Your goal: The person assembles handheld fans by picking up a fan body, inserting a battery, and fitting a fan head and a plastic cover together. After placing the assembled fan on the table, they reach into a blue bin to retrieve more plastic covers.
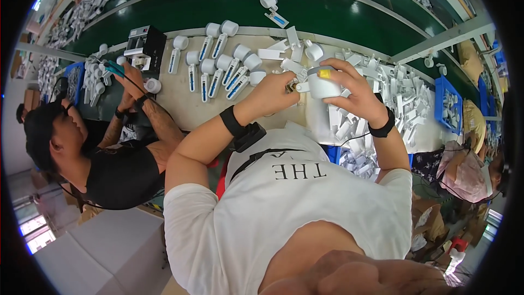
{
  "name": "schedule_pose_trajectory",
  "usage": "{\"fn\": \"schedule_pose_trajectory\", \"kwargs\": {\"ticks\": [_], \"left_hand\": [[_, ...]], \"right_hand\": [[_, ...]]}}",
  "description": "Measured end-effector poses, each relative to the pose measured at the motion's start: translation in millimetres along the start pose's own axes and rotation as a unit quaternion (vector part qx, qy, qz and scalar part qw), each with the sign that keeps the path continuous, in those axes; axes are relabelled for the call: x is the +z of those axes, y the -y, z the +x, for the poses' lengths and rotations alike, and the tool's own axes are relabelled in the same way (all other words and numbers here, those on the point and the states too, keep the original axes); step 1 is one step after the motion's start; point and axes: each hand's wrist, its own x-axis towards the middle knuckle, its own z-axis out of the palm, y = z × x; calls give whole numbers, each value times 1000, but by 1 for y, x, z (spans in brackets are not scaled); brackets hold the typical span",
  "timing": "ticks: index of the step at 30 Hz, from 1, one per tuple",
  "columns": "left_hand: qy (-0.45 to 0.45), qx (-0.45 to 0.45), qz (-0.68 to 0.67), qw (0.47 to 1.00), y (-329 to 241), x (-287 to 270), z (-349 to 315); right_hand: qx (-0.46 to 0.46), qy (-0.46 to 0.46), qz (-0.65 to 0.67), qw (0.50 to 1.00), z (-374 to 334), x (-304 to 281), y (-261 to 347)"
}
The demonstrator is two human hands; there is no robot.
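White plastic cup-shaped head with a grey rim and yellow tab point(322, 83) sits above the beige worktop point(180, 104), gripped from the side and top by the right hand point(357, 94). The left hand point(275, 94) is closed in a pinch on a small dark part point(292, 86) at the head's left side. This looks like a fitting step; the next move probably needs that part pressed squarely in while the right hand keeps the head from turning. Its white handle point(304, 86) juts leftward, so the long axis seems roughly level. Finished white units with blue strips point(218, 63) lie in rows behind; loose white plastic shells point(393, 90) are heaped on the right
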Motion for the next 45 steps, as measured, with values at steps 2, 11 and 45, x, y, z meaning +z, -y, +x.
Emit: {"fn": "schedule_pose_trajectory", "kwargs": {"ticks": [2,11,45], "left_hand": [[-37,43,62,996,-3,7,-1],[59,-107,-127,984,18,20,1],[-197,-100,-493,842,89,9,-21]], "right_hand": [[34,6,8,999,4,0,2],[136,93,108,980,20,5,-43],[450,-321,559,618,-104,194,-137]]}}
